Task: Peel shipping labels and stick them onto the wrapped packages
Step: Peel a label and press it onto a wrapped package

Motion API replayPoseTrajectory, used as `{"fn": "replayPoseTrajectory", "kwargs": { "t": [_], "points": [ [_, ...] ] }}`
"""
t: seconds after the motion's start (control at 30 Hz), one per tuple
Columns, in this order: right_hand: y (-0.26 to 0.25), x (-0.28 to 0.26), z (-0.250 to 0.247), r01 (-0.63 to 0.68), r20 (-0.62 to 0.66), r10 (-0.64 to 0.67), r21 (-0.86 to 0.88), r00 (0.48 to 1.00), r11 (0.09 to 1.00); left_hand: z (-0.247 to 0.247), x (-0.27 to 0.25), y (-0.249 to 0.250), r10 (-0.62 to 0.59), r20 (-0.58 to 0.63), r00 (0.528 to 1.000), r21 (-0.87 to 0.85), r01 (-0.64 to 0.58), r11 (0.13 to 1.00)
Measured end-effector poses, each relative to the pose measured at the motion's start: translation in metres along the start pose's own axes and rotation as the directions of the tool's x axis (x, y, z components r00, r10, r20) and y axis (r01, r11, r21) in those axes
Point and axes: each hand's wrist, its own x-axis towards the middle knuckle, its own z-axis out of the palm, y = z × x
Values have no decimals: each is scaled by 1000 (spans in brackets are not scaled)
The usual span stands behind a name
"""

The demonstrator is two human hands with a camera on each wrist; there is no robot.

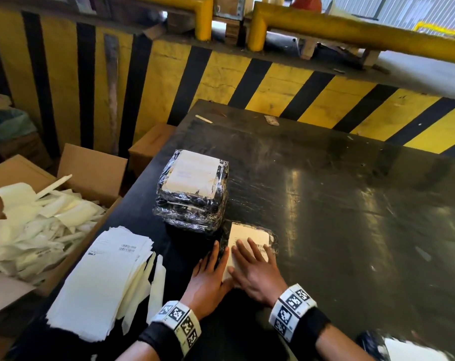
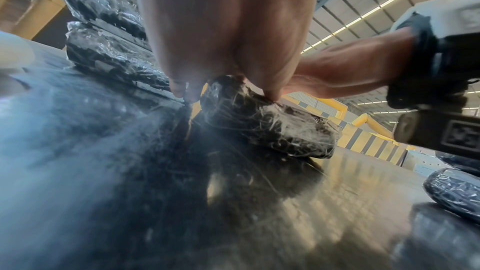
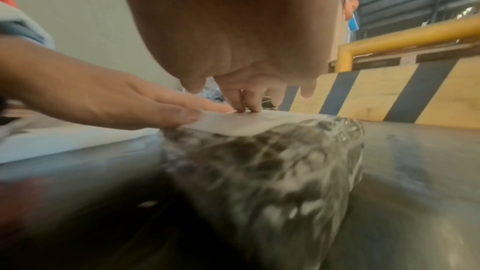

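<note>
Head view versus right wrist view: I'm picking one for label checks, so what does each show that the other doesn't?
Only the head view shows the stack of labelled packages, the pile of label sheets and the box of peeled backings. Only the right wrist view shows the package's wrapped side wall under the label edge. Both show the left hand and right hand pressing the label flat on the package.
</note>
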Motion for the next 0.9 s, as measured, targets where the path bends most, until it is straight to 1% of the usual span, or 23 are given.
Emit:
{"fn": "replayPoseTrajectory", "kwargs": {
  "t": [0.13, 0.23, 0.3, 0.43, 0.5, 0.53, 0.63, 0.67, 0.73, 0.83, 0.9],
  "points": [
    [9, 35, -17, -40, -15, 40, 29, 999, 999, -1, 0, 1, -12, -1, 1000, 10, 12, 1000],
    [11, 55, -26, -36, -8, 36, -1, 999, 999, 2, 2, -1, -13, -6, 1000, -13, 13, 1000],
    [13, 59, -27, -28, -7, 28, -12, 1000, 1000, 3, 3, -2, -13, -10, 1000, -28, 13, 1000],
    [17, 37, -13, 32, -34, -32, -4, 999, 999, 3, 3, -3, -15, -9, 1000, -26, 15, 1000],
    [22, 14, -1, 29, -46, -28, 24, 999, 999, 3, 3, -3, -12, 0, 1000, -7, 12, 1000],
    [27, 3, 4, -4, -57, 6, 36, 998, 999, 2, 2, -2, -13, 2, 1000, -2, 13, 1000],
    [40, -15, 12, -164, -81, 171, 83, 982, 983, 2, 2, -2, -20, 8, 1000, 1, 20, 1000],
    [37, -16, 12, -202, -90, 211, 95, 973, 975, 2, 2, -2, -16, 9, 1000, -3, 16, 1000],
    [21, -13, 12, -239, -108, 252, 121, 962, 964, 2, 3, -2, -16, 6, 1000, 1, 16, 1000],
    [-10, -14, 21, -196, -123, 217, 166, 968, 966, 1, 1, -1, -10, 4, 1000, 24, 10, 1000],
    [-13, -26, 30, -163, -128, 185, 166, 974, 973, 1, 0, -1, -3, -4, 1000, 39, 3, 999]
  ]
}}
